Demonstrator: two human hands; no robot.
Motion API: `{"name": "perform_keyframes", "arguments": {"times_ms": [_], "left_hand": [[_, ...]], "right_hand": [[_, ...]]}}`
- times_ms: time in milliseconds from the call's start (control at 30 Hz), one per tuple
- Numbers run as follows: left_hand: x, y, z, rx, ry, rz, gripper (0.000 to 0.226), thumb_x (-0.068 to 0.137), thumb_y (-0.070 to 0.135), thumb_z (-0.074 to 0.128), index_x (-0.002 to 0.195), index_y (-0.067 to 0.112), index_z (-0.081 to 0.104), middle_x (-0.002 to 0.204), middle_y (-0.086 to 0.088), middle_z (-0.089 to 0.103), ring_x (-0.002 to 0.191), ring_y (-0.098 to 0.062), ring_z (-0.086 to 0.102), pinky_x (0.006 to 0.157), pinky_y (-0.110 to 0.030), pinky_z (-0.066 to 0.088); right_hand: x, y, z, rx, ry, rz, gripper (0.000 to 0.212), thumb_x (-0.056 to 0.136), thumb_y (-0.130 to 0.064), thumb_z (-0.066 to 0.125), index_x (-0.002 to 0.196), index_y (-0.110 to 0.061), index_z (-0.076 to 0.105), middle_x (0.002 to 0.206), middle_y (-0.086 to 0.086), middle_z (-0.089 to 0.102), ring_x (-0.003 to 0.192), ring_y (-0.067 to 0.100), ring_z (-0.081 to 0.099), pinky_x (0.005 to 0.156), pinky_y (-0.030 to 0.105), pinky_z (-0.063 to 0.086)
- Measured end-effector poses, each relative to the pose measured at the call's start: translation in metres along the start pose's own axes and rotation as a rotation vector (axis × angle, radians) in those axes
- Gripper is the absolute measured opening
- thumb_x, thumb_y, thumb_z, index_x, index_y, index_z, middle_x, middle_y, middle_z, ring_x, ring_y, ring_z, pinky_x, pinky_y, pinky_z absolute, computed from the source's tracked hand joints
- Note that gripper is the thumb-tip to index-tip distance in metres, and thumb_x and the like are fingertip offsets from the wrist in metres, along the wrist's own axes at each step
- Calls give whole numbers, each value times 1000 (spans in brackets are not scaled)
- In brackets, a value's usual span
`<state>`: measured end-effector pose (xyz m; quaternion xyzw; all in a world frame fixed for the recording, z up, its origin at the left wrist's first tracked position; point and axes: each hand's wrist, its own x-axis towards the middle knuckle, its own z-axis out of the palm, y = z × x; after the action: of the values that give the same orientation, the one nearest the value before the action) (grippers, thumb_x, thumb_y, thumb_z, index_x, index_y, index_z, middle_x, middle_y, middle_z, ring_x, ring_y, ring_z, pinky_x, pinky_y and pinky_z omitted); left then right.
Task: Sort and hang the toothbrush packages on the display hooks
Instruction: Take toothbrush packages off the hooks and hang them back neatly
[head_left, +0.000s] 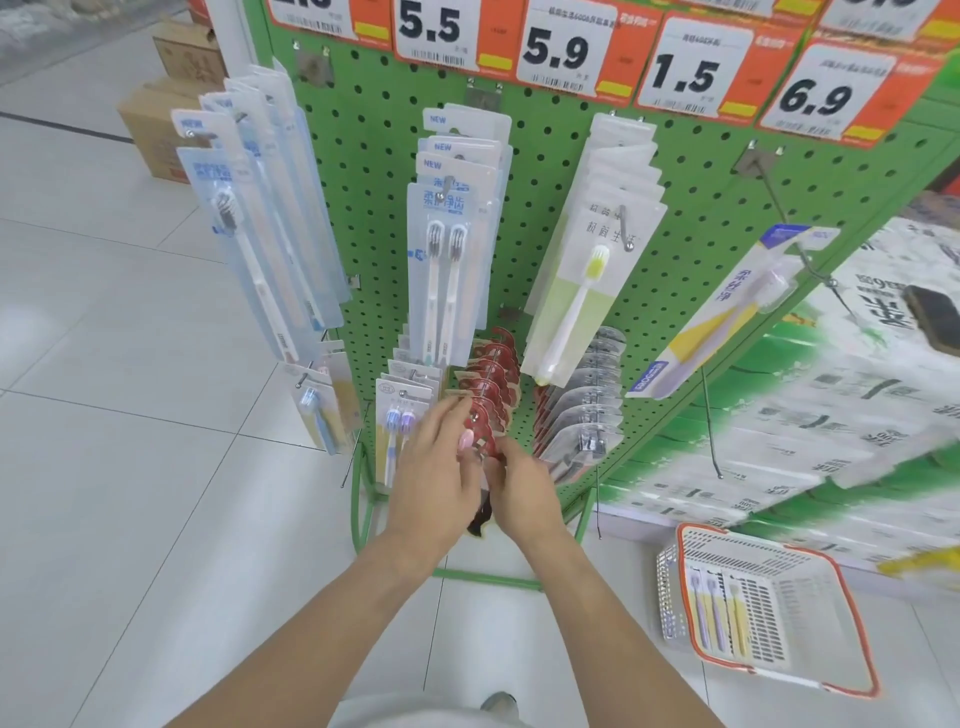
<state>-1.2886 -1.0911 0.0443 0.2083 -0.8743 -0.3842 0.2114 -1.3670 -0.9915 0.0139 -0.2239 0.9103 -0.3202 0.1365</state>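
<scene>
Both hands met low on the green pegboard display (519, 218), at the front end of the hook (474, 415) that carried the row of red-carded packages (491, 374). The left hand (436, 467) reached in with fingers fairly straight, its fingertips against the foremost red card and the hook tip just beyond them. The right hand (519, 488), touching the left one, had its fingers curled in a narrow grip on a red-and-dark package (480, 514) whose lower end hung out below the two hands. Whether the left hand also pinched that package could not be told, as the hands covered each other. The step in hand looked like the hanging of one red-carded package onto its matching row. The next move probably called for lining the card's hole up with the hook tip just above the grip, then sliding the package back against the others while the left hand steadied the row. To the left of the grip hung small packs with purple and blue brushes (400, 421); to the right, a row of clear and grey packages (587, 395). Above the grip hung long blue-carded brushes (447, 244) and a green-carded one (576, 291). Far to the right and below, on the floor, a white basket with an orange rim (852, 680) held a few more toothbrush packages (717, 613), so sorting seemed unfinished.
</scene>
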Motion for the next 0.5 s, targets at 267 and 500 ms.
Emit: {"name": "perform_keyframes", "arguments": {"times_ms": [267,500], "left_hand": [[7,-8,6,114,-226,71,67,96,7,50,158,11,25,167,0,18,152,-15,23,120,-21,17],[8,-4,5,131,-253,37,70,98,14,51,160,13,19,168,2,14,151,-17,24,123,-31,24]], "right_hand": [[17,-5,-22,-100,-62,-64,23,97,-6,48,111,-9,66,98,11,72,90,34,64,72,38,48],[35,-21,-40,34,128,-118,12,97,-17,62,106,-14,69,90,-1,74,78,17,67,71,28,50]]}}
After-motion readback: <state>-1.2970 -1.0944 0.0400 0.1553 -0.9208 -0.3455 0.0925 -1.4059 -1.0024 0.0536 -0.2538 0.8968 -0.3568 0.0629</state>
